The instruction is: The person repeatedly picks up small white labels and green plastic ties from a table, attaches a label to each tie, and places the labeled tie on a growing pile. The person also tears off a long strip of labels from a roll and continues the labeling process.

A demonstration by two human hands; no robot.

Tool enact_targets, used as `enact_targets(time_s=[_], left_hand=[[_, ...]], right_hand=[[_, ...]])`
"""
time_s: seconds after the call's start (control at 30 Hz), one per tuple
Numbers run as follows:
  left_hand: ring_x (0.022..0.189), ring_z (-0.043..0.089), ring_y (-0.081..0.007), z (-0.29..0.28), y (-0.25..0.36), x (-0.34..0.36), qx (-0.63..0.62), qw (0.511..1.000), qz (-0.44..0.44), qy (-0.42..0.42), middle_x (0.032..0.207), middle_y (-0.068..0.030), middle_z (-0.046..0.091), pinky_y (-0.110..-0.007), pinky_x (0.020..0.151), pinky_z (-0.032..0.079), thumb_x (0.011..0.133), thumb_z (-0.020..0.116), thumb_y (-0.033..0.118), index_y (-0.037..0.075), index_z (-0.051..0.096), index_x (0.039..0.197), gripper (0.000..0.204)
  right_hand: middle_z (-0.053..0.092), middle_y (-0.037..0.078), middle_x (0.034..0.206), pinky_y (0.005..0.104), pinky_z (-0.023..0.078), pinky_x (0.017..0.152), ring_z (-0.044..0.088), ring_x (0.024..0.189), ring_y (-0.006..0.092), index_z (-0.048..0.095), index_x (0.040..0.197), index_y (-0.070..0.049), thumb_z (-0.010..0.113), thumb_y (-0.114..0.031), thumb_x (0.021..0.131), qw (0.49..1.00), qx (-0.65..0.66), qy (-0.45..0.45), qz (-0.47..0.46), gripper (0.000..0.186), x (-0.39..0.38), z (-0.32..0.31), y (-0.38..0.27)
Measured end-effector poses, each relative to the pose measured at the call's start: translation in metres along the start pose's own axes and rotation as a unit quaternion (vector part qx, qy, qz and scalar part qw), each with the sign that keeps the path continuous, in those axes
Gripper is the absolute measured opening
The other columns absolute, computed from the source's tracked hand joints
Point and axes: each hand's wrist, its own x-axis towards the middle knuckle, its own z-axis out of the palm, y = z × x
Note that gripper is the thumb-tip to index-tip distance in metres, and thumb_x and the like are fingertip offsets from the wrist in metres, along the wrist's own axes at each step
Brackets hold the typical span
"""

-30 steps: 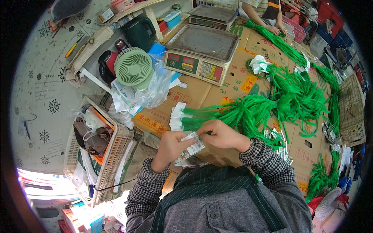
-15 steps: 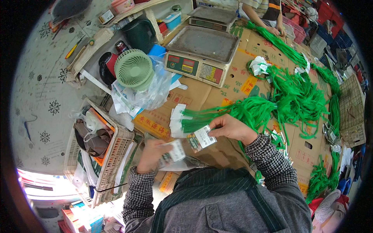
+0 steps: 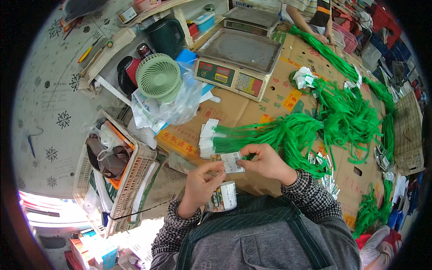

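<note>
My right hand (image 3: 269,165) pinches a small printed label (image 3: 232,161), white with a coloured picture along one end. My left hand (image 3: 200,185) is closed, its thumb and forefinger at the label's near left corner. Beneath those fingers, more printed labels (image 3: 222,196) stick out from the left hand; how many lie together I cannot tell. Just beyond, white tags (image 3: 208,138) sit in a row at the ends of green ribbon-like strips (image 3: 292,130), bunched across the cardboard.
Cardboard (image 3: 234,110) covers the table. Weighing scales (image 3: 240,49) stand at the back, with a green fan (image 3: 158,77) and plastic bag (image 3: 191,99) to their left. A plastic crate (image 3: 130,180) stands at my left. Across the table, a person's hands (image 3: 325,38) touch green strips.
My hands have come together. The right hand has brought its label left to the left hand's fingertips. The left hand has moved right and nearer me, its labels now below its fingers.
</note>
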Motion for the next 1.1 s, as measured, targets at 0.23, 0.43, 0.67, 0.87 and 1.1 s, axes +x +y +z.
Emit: enact_targets(time_s=[0.23, 0.43, 0.67, 0.87, 1.1], left_hand=[[0.076, 0.059, -0.0064, 0.002, -0.002, 0.006, 0.054, 0.998, 0.028, 0.009, 0.092, -0.0066, 0.065, -0.019, 0.064, 0.048, 0.086, 0.060, 0.002, -0.008, 0.059, 0.109, 0.025], [0.072, 0.055, -0.0040, 0.016, 0.000, 0.008, -0.001, 0.999, 0.032, 0.019, 0.078, -0.0025, 0.064, -0.019, 0.059, 0.045, 0.085, 0.062, 0.008, -0.006, 0.064, 0.094, 0.017], [0.061, 0.047, -0.0010, 0.018, -0.013, 0.011, 0.049, 0.997, 0.042, 0.039, 0.066, 0.0024, 0.058, -0.019, 0.051, 0.037, 0.086, 0.061, 0.007, -0.006, 0.063, 0.084, 0.013], [0.059, 0.046, -0.0016, 0.025, -0.029, 0.016, 0.026, 0.998, 0.046, 0.029, 0.061, 0.0018, 0.056, -0.020, 0.051, 0.038, 0.086, 0.062, 0.011, -0.004, 0.064, 0.081, 0.016], [0.063, 0.059, -0.0087, 0.031, -0.026, 0.012, 0.070, 0.990, -0.078, -0.097, 0.067, -0.0041, 0.064, -0.024, 0.057, 0.046, 0.090, 0.056, 0.021, -0.004, 0.066, 0.081, 0.028]], right_hand=[[0.066, 0.003, 0.083, 0.0225, 0.045, 0.070, 0.056, 0.077, 0.0064, 0.065, 0.089, 0.000, 0.068, -0.007, 0.078, 0.999, 0.029, -0.034, 0.020, 0.014, -0.002, -0.003, -0.003], [0.066, 0.004, 0.083, 0.0230, 0.046, 0.072, 0.058, 0.078, 0.0081, 0.065, 0.089, 0.000, 0.068, -0.008, 0.078, 0.999, 0.026, -0.035, -0.002, 0.014, -0.002, -0.001, -0.004], [0.063, 0.001, 0.086, 0.0228, 0.045, 0.070, 0.057, 0.078, 0.0086, 0.062, 0.100, -0.003, 0.070, -0.009, 0.078, 0.999, 0.042, 0.006, -0.030, 0.024, -0.003, 0.006, 0.015], [0.059, 0.001, 0.074, 0.0209, 0.042, 0.059, 0.053, 0.068, 0.0063, 0.062, 0.091, 0.000, 0.069, -0.009, 0.079, 0.998, -0.010, 0.008, -0.062, 0.017, 0.005, 0.012, 0.020], [0.058, -0.001, 0.066, 0.0201, 0.038, 0.050, 0.048, 0.062, 0.0023, 0.064, 0.080, 0.002, 0.067, -0.013, 0.083, 0.995, 0.063, 0.079, -0.023, 0.015, 0.008, 0.017, 0.035]])
